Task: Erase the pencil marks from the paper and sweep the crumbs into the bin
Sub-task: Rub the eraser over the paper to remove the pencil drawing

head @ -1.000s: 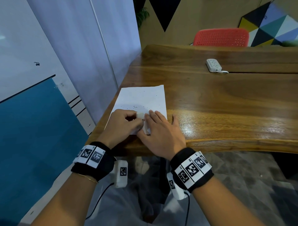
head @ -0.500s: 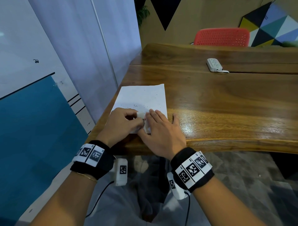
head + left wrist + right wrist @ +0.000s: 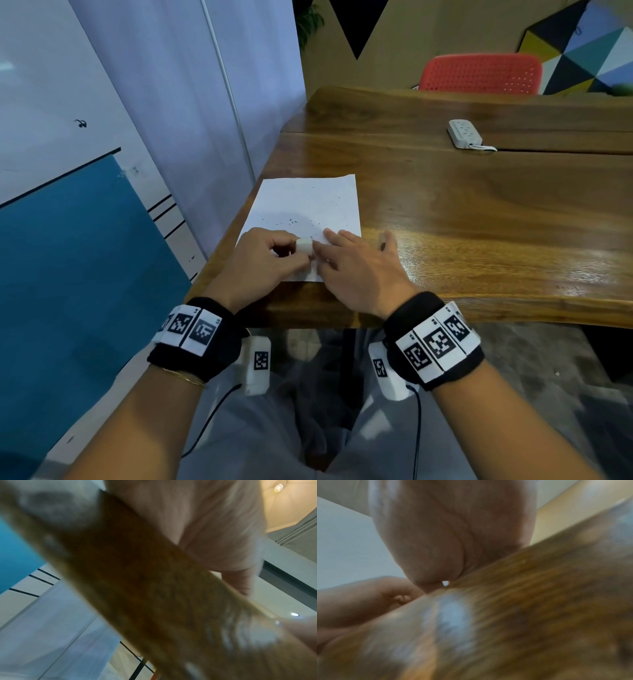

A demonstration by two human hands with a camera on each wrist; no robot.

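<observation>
The left hand (image 3: 263,257) pinches the eraser (image 3: 304,245); the right hand (image 3: 356,267) lies flat beside it, pinning the paper (image 3: 308,202). Hard rubbing could crease the sheet or scatter crumbs (image 3: 291,222) beyond its fingertips.

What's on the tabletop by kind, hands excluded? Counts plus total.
Paper sheet: 1
White eraser, pinched in the left hand: 1
White power strip: 1
Eraser crumbs: scattered on the sheet, too small to count
Total: 3 countable items; no bin in view. The right hand lies flat on the sheet.
</observation>
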